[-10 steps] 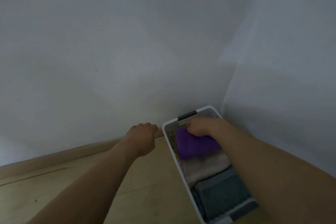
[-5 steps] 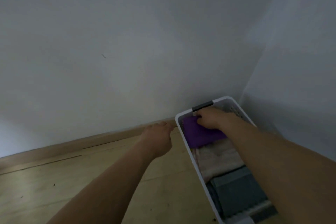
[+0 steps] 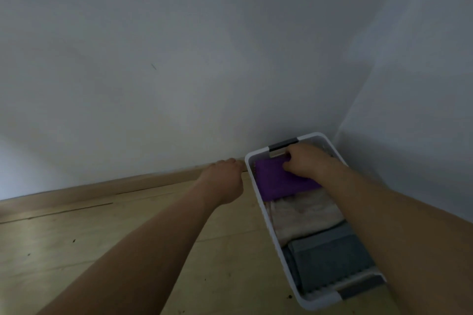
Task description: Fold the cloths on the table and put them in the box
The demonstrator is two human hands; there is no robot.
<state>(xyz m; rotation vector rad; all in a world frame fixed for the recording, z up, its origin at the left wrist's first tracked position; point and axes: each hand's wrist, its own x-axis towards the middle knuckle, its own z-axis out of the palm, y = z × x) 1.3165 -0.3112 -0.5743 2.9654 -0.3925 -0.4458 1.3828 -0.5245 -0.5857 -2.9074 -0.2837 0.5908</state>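
Note:
A white plastic box with grey handles stands at the table's right, in the corner of the walls. Inside lie a folded purple cloth at the far end, a beige cloth in the middle and a grey cloth at the near end. My right hand reaches into the box's far end, with its fingers closed on the purple cloth's far edge. My left hand rests just outside the box's far left corner, fingers curled, holding nothing that I can see.
The light wooden table spreads to the left of the box. White walls rise right behind the table and along the box's right side.
The view has shifted slightly. My right hand has moved a little further into the box's far end on the purple cloth. My left hand stays beside the box.

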